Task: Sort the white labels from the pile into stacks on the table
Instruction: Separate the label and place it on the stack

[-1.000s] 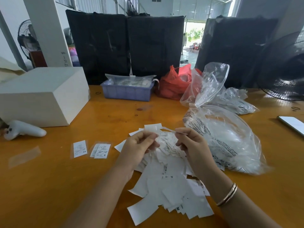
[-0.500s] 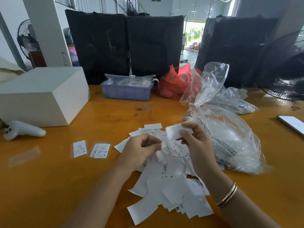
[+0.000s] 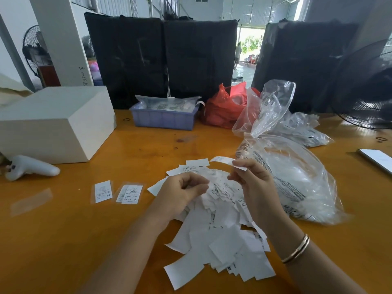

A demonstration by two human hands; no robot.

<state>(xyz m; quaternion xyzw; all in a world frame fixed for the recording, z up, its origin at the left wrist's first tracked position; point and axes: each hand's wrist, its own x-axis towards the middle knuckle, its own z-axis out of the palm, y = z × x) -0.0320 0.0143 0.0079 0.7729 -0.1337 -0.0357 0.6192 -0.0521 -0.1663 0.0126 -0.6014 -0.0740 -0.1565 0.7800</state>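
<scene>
A loose pile of white labels [image 3: 220,236] lies on the orange table [image 3: 63,240] in front of me. My right hand [image 3: 252,183] pinches one white label [image 3: 224,160] and holds it above the far end of the pile. My left hand [image 3: 180,192] hovers over the pile's left side with its fingers loosely curled and nothing visible in them. To the left lie two small sorted spots: an XS label [image 3: 103,191] and a short stack of S labels [image 3: 129,194].
A big clear plastic bag [image 3: 297,177] lies right of the pile, with a phone [image 3: 376,159] beyond it. A white box [image 3: 53,122] and a white controller [image 3: 31,169] are at the left. A blue tray [image 3: 163,118] and a red bag [image 3: 222,109] stand at the back.
My two hands drew apart. The right hand lifted one label up and turned it nearly flat, while the left hand let go and sank a little toward the pile.
</scene>
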